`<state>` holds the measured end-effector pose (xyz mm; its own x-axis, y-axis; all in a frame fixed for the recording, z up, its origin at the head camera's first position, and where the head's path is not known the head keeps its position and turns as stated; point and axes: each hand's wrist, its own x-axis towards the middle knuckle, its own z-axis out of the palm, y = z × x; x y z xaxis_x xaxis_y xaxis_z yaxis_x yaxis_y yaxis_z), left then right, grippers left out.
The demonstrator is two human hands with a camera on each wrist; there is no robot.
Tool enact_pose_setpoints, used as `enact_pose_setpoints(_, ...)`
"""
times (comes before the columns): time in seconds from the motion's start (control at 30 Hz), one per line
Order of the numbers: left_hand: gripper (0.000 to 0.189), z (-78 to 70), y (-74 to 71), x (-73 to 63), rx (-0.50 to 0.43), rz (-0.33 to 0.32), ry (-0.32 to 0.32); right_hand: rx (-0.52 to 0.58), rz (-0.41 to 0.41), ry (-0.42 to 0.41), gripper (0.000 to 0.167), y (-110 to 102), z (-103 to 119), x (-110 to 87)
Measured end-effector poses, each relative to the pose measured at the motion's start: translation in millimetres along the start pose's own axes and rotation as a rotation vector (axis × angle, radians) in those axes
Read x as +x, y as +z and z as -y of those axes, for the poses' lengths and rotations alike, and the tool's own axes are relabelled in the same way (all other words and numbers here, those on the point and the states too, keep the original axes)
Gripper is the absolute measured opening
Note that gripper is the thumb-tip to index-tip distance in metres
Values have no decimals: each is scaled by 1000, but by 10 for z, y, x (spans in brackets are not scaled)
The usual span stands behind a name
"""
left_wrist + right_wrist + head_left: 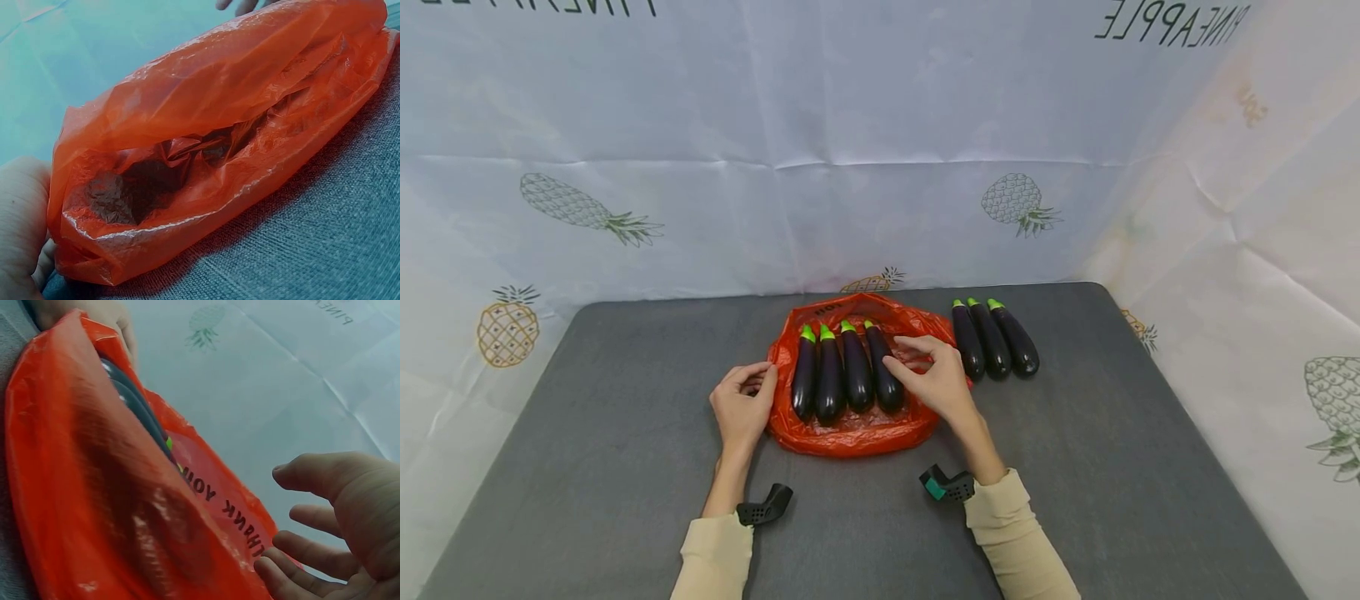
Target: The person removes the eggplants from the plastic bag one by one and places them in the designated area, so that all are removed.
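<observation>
A red plastic bag (850, 442) lies spread open on the table, with dark lettering inside its far rim. Several dark eggplants (857, 375) with green stem ends lie side by side in it, stems pointing away from me. With my left hand (743, 404) I hold the bag's left rim; in the left wrist view the thumb side (19, 219) sits against the plastic. My right hand (936, 379) hovers by the bag's right side, near the rightmost eggplant, its fingers (319, 550) spread and loosely bent with nothing between them.
Right of the bag, three more eggplants (996, 342) lie together on the grey table (1112, 467). A white cloth (820, 208) printed with pineapples hangs behind the table and along its sides. Each wrist wears a black camera mount (765, 504).
</observation>
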<state>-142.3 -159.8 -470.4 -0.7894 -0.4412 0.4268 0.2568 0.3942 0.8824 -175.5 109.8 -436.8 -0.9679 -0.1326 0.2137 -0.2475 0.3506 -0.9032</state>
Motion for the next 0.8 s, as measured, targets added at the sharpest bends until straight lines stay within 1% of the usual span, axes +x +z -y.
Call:
enact_pose_setpoints(0.13,7,-6,-7,6,-10,7,2,-32,9,11,42,10,-32,1)
enact_pose_setpoints(0.37,8,-2,-6,10,-26,15,6,-68,19,67,43,27,-37,-14)
enact_pose_setpoints(0.8,7,-17,-9,1,-6,6,12,-134,46,113,45,93,-71,-34)
